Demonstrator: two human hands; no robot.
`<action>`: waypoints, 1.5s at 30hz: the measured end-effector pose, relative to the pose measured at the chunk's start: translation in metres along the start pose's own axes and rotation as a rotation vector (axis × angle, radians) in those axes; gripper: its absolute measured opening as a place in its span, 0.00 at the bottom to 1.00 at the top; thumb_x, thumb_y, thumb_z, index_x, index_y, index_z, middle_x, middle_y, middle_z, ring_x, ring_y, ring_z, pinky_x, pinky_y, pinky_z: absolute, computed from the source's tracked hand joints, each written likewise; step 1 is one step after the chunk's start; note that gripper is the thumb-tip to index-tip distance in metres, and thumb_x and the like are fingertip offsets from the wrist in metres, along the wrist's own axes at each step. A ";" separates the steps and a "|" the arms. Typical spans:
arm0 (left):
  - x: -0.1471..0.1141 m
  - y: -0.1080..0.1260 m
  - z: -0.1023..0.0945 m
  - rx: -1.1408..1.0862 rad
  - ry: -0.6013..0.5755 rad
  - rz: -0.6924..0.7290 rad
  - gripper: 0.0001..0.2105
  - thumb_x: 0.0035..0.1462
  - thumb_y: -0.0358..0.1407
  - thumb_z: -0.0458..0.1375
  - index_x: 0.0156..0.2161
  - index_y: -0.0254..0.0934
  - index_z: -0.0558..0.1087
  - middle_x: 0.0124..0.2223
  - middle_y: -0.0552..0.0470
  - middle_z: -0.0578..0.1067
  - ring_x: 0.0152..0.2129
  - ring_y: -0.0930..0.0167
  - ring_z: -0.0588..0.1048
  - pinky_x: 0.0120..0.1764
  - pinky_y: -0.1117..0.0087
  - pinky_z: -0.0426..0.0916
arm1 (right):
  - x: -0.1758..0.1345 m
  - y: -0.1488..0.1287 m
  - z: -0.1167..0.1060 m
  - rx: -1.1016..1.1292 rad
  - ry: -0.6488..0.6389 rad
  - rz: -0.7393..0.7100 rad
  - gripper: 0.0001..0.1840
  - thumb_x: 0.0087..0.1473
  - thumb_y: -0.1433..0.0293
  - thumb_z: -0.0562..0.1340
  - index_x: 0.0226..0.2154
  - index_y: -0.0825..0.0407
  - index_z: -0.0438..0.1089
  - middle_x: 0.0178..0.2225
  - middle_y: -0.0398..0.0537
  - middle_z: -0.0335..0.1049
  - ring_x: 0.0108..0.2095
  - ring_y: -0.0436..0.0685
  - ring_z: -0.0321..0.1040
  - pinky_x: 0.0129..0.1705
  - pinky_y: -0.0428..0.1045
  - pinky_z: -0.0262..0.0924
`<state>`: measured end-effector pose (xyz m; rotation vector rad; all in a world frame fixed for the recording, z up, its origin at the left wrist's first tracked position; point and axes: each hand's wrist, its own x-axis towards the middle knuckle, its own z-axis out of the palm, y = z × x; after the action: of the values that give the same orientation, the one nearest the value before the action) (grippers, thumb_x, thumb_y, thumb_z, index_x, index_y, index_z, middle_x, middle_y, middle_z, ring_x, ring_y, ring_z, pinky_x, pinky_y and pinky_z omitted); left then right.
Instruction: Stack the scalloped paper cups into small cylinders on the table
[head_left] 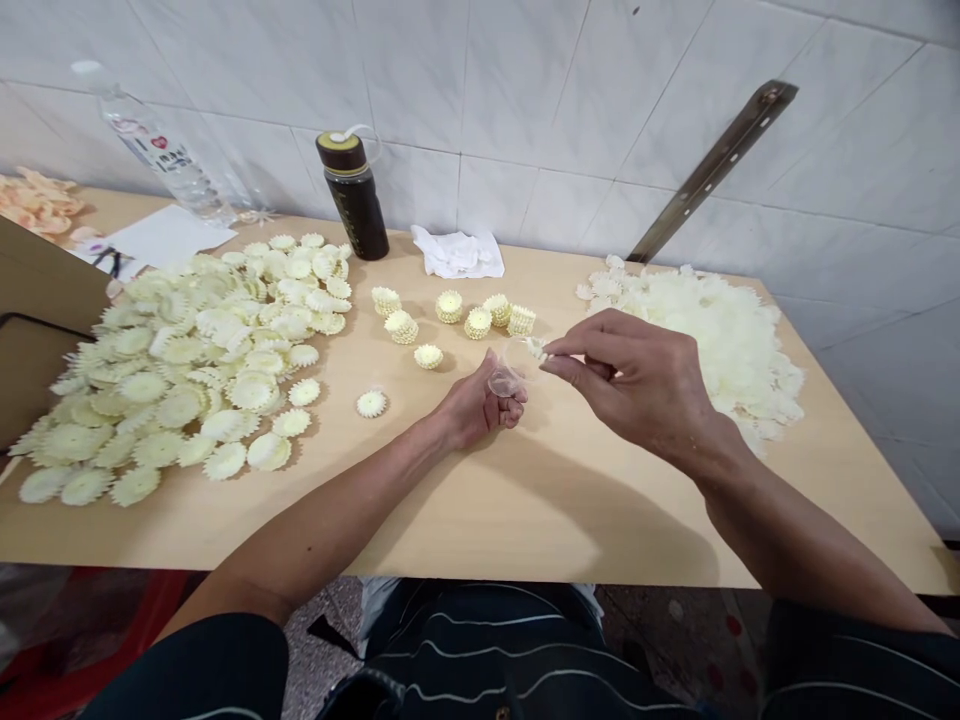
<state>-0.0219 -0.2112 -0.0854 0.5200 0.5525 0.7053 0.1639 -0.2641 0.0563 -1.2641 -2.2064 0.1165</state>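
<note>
Here, a small pale piece sits pinched above the table, beside a translucent one

Over the middle of the table [570, 520], between its near and back edges, the right hand [637, 375] has thumb and forefinger clamped on a pale yellow piece [537, 348], small and ragged in outline, its finer shape blurred. Just left of it, the left hand [486, 400] holds a translucent piece [506, 380], thin, rounded and glossy, between thumb and curled fingers. Whether the two pieces touch, I cannot tell.

Behind the left hand, toward the back edge, stand short ribbed stacks [478, 322] of creamy yellow, rims finely toothed; a lone rosette [371, 403] lies nearer the front. A broad heap of toothed discs [180, 360] spreads toward the near left corner, some showing smooth, shallow faces. Near the right edge lies a mound of thin petals [724, 340], paler and loosely layered.

Along the back edge, a dark flask [356, 200] with a yellow-topped lid looks filled with something dark. Further left, a clear plastic bottle [161, 150] has a white cap and printed label; its contents are hard to make out.
</note>
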 end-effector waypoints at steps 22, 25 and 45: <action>0.003 -0.001 -0.005 0.068 -0.003 -0.004 0.27 0.70 0.60 0.54 0.46 0.34 0.74 0.32 0.46 0.79 0.20 0.69 0.76 0.24 0.69 0.68 | -0.008 0.036 -0.018 -0.428 -0.469 -0.221 0.29 0.67 0.80 0.53 0.62 0.45 0.75 0.69 0.59 0.63 0.63 0.72 0.67 0.51 0.61 0.72; 0.003 -0.002 -0.004 0.080 -0.009 0.009 0.27 0.69 0.60 0.54 0.46 0.34 0.74 0.32 0.47 0.79 0.20 0.69 0.76 0.24 0.69 0.68 | -0.005 0.033 -0.021 -0.495 -0.508 -0.221 0.34 0.64 0.81 0.52 0.65 0.41 0.72 0.66 0.59 0.66 0.59 0.71 0.68 0.45 0.58 0.70; -0.002 -0.004 0.005 0.190 0.027 0.029 0.31 0.66 0.65 0.53 0.38 0.34 0.73 0.20 0.51 0.72 0.14 0.70 0.70 0.18 0.71 0.63 | 0.011 0.001 0.012 -0.552 -1.056 -0.049 0.43 0.61 0.85 0.53 0.74 0.43 0.57 0.32 0.51 0.72 0.25 0.54 0.62 0.27 0.49 0.45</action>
<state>-0.0183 -0.2165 -0.0838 0.6975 0.6424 0.6917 0.1545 -0.2516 0.0511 -1.6708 -3.3327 0.1947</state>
